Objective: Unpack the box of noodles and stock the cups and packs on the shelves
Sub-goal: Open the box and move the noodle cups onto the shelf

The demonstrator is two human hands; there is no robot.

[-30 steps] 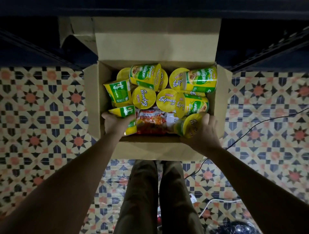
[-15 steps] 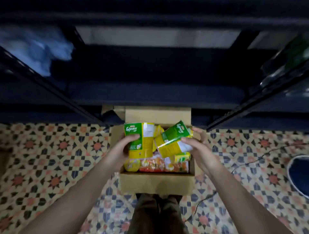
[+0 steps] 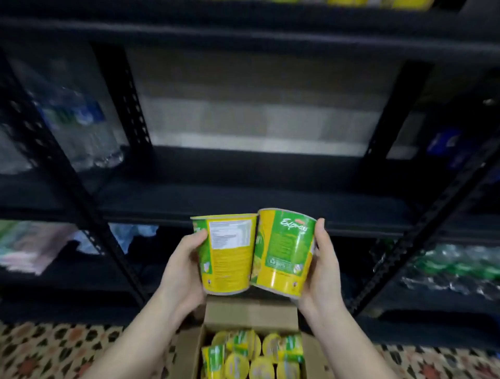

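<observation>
My left hand (image 3: 182, 270) grips a yellow and green noodle cup (image 3: 227, 254), held upright with its printed label facing me. My right hand (image 3: 323, 270) grips a second noodle cup (image 3: 284, 251), tilted slightly right, its side touching the first. Both cups are raised in front of the black metal shelf (image 3: 243, 205), just below its middle board. Below my hands the open cardboard box (image 3: 251, 311) on the floor holds several more yellow cups (image 3: 251, 354).
Black slotted uprights (image 3: 81, 194) frame the bay on the left, and another upright (image 3: 422, 230) on the right. Wrapped water bottles (image 3: 78, 129) fill the left bay, green bottles (image 3: 454, 267) the lower right. Yellow items (image 3: 378, 2) sit on the top shelf. Patterned floor tiles (image 3: 54, 351) lie below.
Both hands have lifted a cup each out of the box and raised them to shelf height. My view has swung up from the box to the shelves.
</observation>
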